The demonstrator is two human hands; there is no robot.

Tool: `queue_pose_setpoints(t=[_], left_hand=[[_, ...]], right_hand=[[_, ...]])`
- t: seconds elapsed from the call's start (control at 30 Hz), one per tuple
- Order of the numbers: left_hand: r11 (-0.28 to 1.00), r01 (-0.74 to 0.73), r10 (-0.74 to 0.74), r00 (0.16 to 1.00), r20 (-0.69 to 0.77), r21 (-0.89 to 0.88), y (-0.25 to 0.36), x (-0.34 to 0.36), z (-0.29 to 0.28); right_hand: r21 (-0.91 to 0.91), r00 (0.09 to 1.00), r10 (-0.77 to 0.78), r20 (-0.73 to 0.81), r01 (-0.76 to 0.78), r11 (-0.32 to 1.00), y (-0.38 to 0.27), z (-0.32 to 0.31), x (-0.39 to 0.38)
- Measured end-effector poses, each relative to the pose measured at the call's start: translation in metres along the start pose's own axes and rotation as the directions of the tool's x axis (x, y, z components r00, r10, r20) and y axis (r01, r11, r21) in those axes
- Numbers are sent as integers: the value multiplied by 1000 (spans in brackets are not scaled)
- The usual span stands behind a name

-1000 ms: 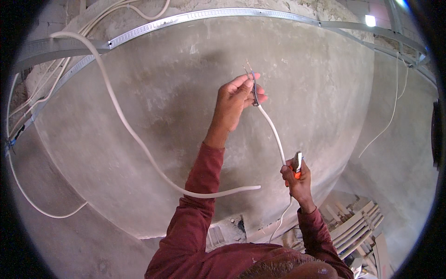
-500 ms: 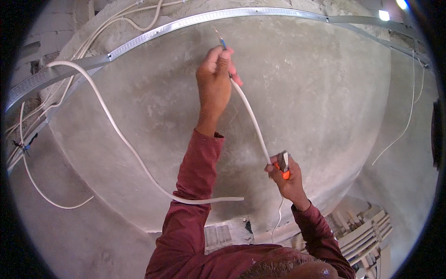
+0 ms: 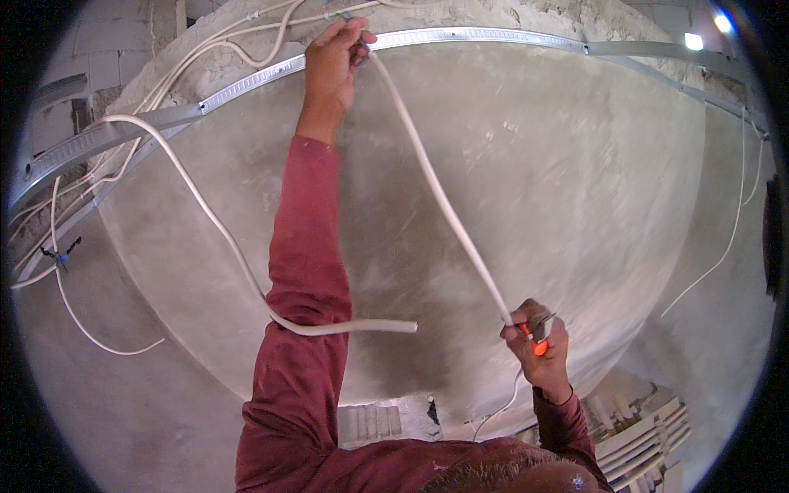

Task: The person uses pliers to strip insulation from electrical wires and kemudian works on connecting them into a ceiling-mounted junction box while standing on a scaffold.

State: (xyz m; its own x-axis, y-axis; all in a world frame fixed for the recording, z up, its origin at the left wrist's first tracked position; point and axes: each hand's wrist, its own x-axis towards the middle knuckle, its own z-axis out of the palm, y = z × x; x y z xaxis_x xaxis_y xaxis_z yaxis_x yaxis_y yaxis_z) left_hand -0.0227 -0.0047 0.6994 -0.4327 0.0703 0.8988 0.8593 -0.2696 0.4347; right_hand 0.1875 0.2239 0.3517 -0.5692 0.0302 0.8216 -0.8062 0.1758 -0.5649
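Observation:
My left hand (image 3: 333, 62) is raised high at the metal profile, its fingers closed on the upper end of a white cable (image 3: 440, 193). The stripped wires seen there earlier are hard to make out now. Down to the right, the cable runs straight into my right hand (image 3: 542, 353), which pinches it. That same hand also grips pliers (image 3: 539, 345) with orange handles, their metal jaws pointing up and right. A thinner white tail of cable (image 3: 509, 403) hangs below it. Another loose white cable (image 3: 238, 246) curves across my left sleeve.
A perforated metal profile (image 3: 460, 35) spans the top in front of a grey plastered wall (image 3: 526, 164). Several white cables (image 3: 177, 74) run along the upper left. A thin cable (image 3: 727, 234) dangles at right. Stacked pale strips (image 3: 645, 440) lie at lower right.
My left hand has moved up and left to the metal profile with the cable end. My right hand has shifted down and right, and the cable between them is straighter.

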Motion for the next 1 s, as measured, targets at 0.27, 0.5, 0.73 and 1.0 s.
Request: queue_pose_setpoints(t=[0.27,0.5,0.73,1.0], left_hand=[[970,-10,9,1000,-2,-241,-40,40,24],[932,-152,173,984,35,-329,-46,61,9],[933,-59,97,991,91,-354,-46,31,28],[-202,-588,744,428,513,783,-24,-96,86]], right_hand=[[69,934,-75,-349,106,992,-53,-18,50],[-72,926,-38,-377,12,997,-67,-52,99],[-73,929,-9,-370,-19,997,-56,-62,109],[-16,970,23,-242,-27,999,-33,-68,111]])
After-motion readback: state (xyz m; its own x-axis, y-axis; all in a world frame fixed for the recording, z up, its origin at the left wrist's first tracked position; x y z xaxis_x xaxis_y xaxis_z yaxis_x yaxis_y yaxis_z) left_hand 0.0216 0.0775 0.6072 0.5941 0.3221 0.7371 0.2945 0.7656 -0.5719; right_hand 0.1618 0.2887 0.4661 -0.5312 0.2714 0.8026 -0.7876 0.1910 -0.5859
